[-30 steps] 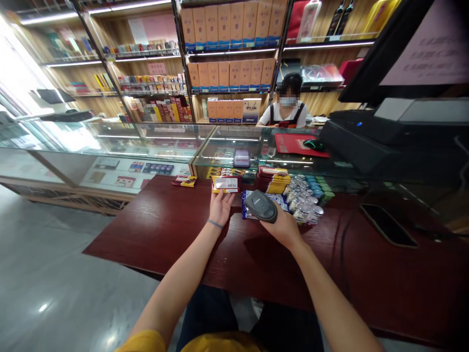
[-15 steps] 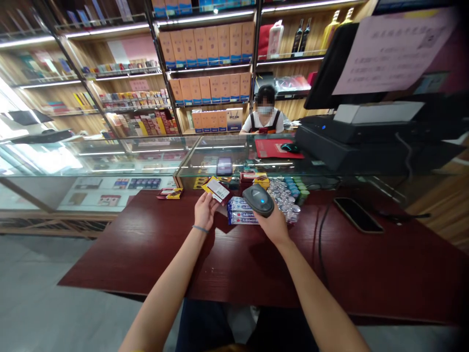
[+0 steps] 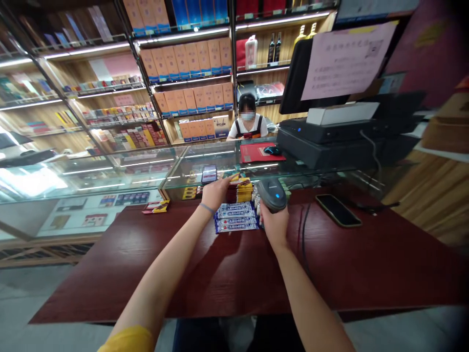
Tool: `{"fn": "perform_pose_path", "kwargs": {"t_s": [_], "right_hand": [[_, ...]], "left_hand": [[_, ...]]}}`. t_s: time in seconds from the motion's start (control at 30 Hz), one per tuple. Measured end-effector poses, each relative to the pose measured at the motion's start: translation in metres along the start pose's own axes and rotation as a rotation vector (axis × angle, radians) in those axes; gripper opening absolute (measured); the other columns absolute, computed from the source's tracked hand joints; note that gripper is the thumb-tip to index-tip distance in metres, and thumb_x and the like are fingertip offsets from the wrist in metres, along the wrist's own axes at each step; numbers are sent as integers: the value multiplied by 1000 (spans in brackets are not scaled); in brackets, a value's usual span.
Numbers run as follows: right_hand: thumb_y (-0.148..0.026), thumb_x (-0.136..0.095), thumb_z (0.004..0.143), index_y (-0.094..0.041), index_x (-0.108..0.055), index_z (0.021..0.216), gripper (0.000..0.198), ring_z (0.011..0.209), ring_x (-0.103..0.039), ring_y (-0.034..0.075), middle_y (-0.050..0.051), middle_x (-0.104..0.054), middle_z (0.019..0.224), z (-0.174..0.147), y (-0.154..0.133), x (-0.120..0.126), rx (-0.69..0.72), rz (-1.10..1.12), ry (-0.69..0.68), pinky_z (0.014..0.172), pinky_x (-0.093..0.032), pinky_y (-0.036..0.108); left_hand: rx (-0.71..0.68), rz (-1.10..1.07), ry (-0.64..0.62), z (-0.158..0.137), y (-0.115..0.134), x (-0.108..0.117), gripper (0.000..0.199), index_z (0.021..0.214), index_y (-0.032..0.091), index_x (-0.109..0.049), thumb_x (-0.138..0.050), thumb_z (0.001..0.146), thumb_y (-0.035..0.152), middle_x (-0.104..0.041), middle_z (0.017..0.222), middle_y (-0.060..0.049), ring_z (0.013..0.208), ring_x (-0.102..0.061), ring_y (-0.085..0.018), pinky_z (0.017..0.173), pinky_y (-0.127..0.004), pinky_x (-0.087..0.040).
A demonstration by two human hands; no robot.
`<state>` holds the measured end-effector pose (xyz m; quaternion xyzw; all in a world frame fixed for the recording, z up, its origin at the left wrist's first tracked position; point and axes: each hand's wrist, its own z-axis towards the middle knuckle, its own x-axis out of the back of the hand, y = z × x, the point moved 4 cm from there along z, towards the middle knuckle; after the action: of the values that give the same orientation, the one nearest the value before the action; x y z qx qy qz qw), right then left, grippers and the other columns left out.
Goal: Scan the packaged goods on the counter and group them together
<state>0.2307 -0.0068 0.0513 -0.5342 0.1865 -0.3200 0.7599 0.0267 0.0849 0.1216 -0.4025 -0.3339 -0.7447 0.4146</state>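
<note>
My left hand (image 3: 215, 193) reaches over the left end of a stack of red and yellow packets (image 3: 245, 192). Its fingers are closed at a packet on top, though partly hidden from view. In front of the stack lie several blue and white wrapped bars (image 3: 237, 218), side by side in rows. My right hand (image 3: 275, 226) grips a dark grey barcode scanner (image 3: 271, 193) with a blue light lit on it. The scanner is held just right of the bars and hides most of the small silvery items behind it.
A phone (image 3: 339, 210) lies on the right of the table, near a black cable. More red and yellow packets (image 3: 157, 207) lie at the far left edge. Behind stands a glass counter (image 3: 146, 171) with a monitor (image 3: 293, 78); a person (image 3: 248, 128) sits beyond it.
My left hand has carried a packet forward to the stack; its white barcode label no longer shows. My right hand, with the scanner, has moved right of the bars. The view has shifted right.
</note>
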Motion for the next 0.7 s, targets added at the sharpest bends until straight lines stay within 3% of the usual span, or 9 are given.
{"fn": "perform_pose_path", "kwargs": {"t_s": [0.13,0.23,0.5,0.7], "right_hand": [[-55,-76,73,-14,-62,125,68,46,-61,23,3,-67,63,2,-5,5,-140,122,25,44,-50,34],[-53,-77,72,-14,-60,126,69,42,-58,23,0,-62,57,3,-9,8,-181,177,36,41,-48,33],[-53,-78,73,-18,-63,113,56,45,-60,21,2,-67,65,3,-3,8,-145,155,44,44,-50,33],[-57,-79,72,-17,-64,111,58,44,-59,21,3,-67,65,2,-1,6,-128,140,43,45,-51,33]], "left_hand": [[-152,88,-101,17,24,-22,41,139,29,-63,-44,104,19,-75,119,-12,113,-70,-26,90,-33,-53],[-185,81,-124,26,30,-35,41,137,31,-65,-47,103,18,-72,129,-12,120,-67,-29,95,-37,-53],[-238,132,-146,29,38,-49,44,139,27,-63,-45,100,12,-70,132,-13,121,-65,-27,97,-38,-54],[-337,95,-79,22,37,-53,44,144,22,-56,-52,100,19,-67,136,-12,131,-58,-26,111,-41,-47]]}}
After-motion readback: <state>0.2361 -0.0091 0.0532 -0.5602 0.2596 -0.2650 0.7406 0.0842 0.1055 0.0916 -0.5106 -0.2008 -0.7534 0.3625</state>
